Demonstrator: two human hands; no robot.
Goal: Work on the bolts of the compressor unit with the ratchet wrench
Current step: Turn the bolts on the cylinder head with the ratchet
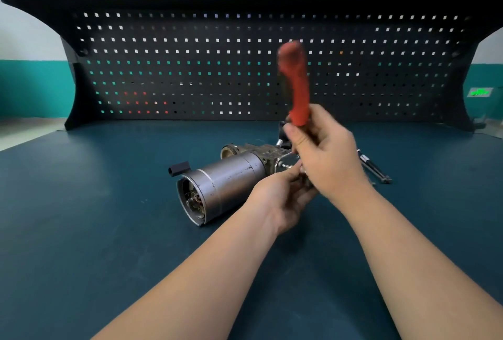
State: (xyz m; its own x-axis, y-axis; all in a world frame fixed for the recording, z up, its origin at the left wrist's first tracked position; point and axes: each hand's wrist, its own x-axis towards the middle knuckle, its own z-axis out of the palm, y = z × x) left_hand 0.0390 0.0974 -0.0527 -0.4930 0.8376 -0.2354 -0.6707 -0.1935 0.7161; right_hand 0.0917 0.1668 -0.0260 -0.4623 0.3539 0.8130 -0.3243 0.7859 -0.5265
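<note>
The compressor unit (pixel 226 184) lies on its side on the dark teal bench, a grey metal cylinder with its open end toward the near left. At its far right end sits a flange with a small bolt (pixel 285 166). My right hand (pixel 329 157) grips the ratchet wrench (pixel 295 81) low on its red handle, which points up and is blurred by motion. The wrench head is hidden behind my fingers. My left hand (pixel 280 201) is at the flange end just below the right hand, its fingers curled by the bolt; what they hold is hidden.
A black perforated backboard (pixel 245 67) rises along the bench's far edge under a shelf. A small black block (pixel 179 169) lies left of the cylinder. A thin metal rod tool (pixel 374 168) lies to the right, behind my right hand.
</note>
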